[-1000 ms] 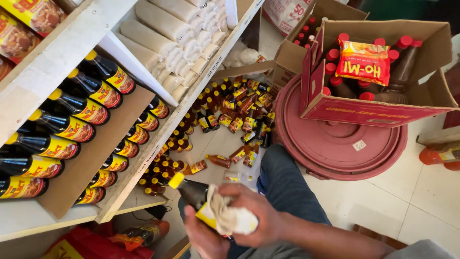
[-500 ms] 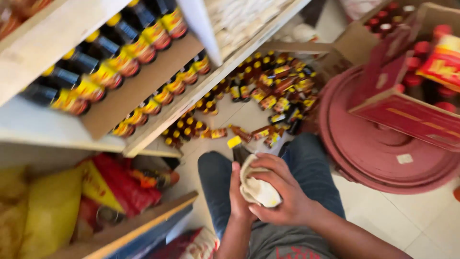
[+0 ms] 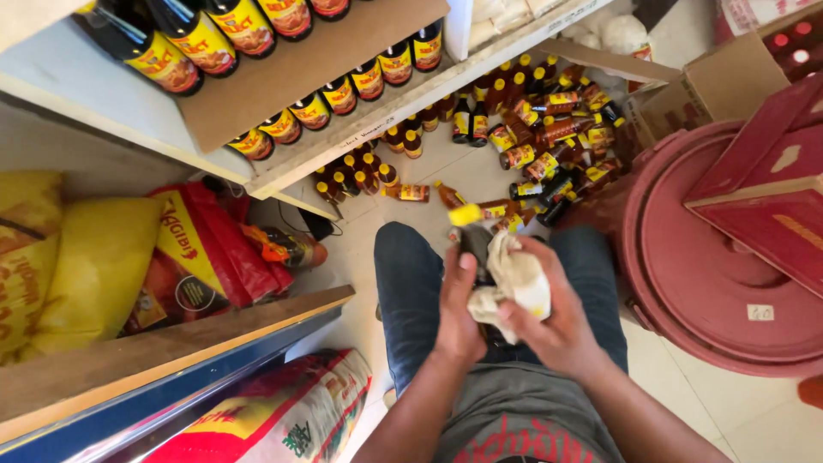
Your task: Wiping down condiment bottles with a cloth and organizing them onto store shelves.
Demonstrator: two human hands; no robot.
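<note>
A dark sauce bottle with a yellow cap [image 3: 470,230] stands upright over my lap. My left hand [image 3: 459,310] grips its body from the left. My right hand [image 3: 553,319] presses a crumpled white cloth [image 3: 514,279] against the bottle's right side. Most of the bottle is hidden behind the cloth and my fingers. My knees in blue jeans [image 3: 411,274] are below.
Several loose dark bottles [image 3: 531,129] lie and stand on the tiled floor ahead. A shelf [image 3: 283,171] above left holds rows of bottles. Yellow and red sacks [image 3: 103,257] fill the lower shelf. A round red lid [image 3: 711,291] with a red carton [image 3: 771,214] sits right.
The view has tilted down and left, so the lower shelf with sacks now shows. Both hands with bottle and cloth stay together over my lap; the right hand has shifted around the cloth.
</note>
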